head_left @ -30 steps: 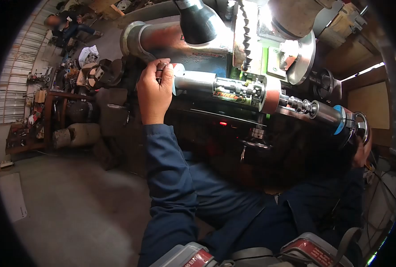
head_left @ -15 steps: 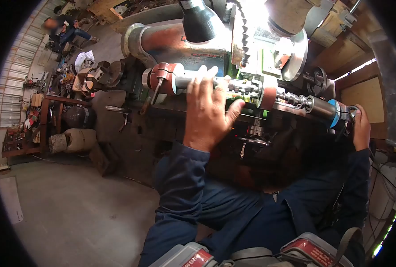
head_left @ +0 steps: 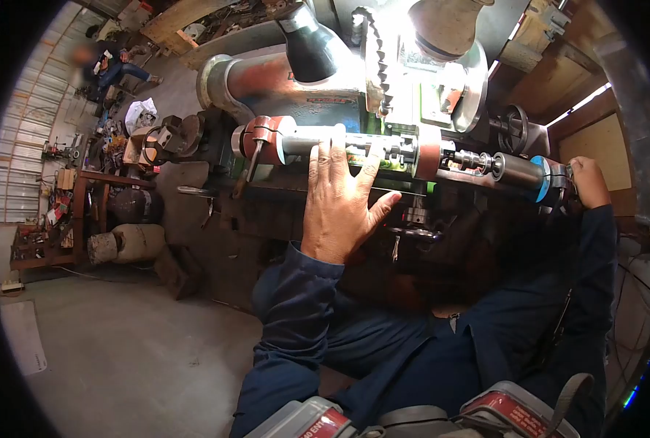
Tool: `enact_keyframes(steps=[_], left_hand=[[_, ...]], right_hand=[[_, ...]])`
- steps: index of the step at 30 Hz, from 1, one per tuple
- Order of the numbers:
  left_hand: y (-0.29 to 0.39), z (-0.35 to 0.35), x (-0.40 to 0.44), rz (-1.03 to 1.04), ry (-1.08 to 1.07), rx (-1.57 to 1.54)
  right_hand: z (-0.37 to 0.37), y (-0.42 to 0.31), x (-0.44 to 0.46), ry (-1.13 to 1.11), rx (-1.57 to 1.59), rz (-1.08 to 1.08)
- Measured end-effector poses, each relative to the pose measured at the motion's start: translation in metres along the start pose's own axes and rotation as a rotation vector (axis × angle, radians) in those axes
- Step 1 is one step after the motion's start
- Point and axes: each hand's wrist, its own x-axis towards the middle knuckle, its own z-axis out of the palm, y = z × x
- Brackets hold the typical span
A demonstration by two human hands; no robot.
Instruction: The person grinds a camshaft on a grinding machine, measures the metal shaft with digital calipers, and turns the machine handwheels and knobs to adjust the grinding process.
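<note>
A long metal shaft with lobes along it [head_left: 469, 160] lies across the machine, gripped at its left end by a red clamp collar [head_left: 270, 139]. My left hand [head_left: 339, 201] is open, fingers spread, with the fingertips over the smooth left stretch of the shaft and seemingly touching it. A reddish-brown wheel [head_left: 428, 152] stands around or against the lobed part. At the far right end, beside a blue-edged collar [head_left: 541, 179], my right hand [head_left: 590, 182] has its fingers curled at the end fitting; what they hold is hidden.
A black lamp shade [head_left: 314, 51] hangs above the machine body [head_left: 288, 91]. Below the shaft is a handwheel [head_left: 416, 232]. Gas cylinders [head_left: 136, 243] and a rusty rack [head_left: 77, 219] stand left. Another person [head_left: 109, 62] sits at the far left.
My left hand, blurred before, is now sharp, with its fingers spread against the shaft. My right hand has risen a little and curled more at the end fitting. The whole view has shifted slightly.
</note>
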Motion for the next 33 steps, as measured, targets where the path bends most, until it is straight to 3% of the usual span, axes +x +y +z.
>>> enact_keyframes(steps=[4, 7, 10, 14, 18, 21, 25, 29, 30, 33], left_hand=[[0.002, 0.004, 0.002, -0.002, 0.016, 0.031], [0.005, 0.004, 0.003, -0.014, 0.028, 0.038], [0.006, 0.005, 0.004, -0.019, 0.031, 0.052], [0.007, 0.004, 0.003, -0.013, 0.025, 0.064], [0.005, 0.005, 0.003, 0.0, 0.024, 0.073], [0.004, 0.004, 0.003, 0.007, 0.026, 0.071], [0.005, 0.006, 0.004, -0.017, 0.009, 0.071], [0.01, 0.004, 0.005, -0.038, -0.013, 0.081], [0.01, 0.004, 0.006, -0.043, -0.014, 0.08], [0.012, 0.003, 0.006, -0.052, -0.028, 0.089]], right_hand=[[0.006, -0.01, -0.015, 0.131, 0.066, 0.046], [0.023, -0.001, -0.032, 0.395, 0.042, -0.073], [0.046, -0.019, -0.066, 0.678, 0.264, -0.146], [0.062, -0.01, -0.083, 0.727, 0.229, -0.075], [0.02, 0.002, -0.037, 0.336, 0.085, -0.052], [0.02, -0.006, -0.032, 0.336, 0.01, 0.053], [0.05, -0.01, -0.063, 0.692, 0.202, -0.057], [0.111, 0.007, -0.088, 0.882, 0.441, 0.01], [0.14, 0.036, -0.087, 0.921, 0.306, 0.085], [0.148, 0.021, -0.092, 0.97, 0.337, -0.014]])
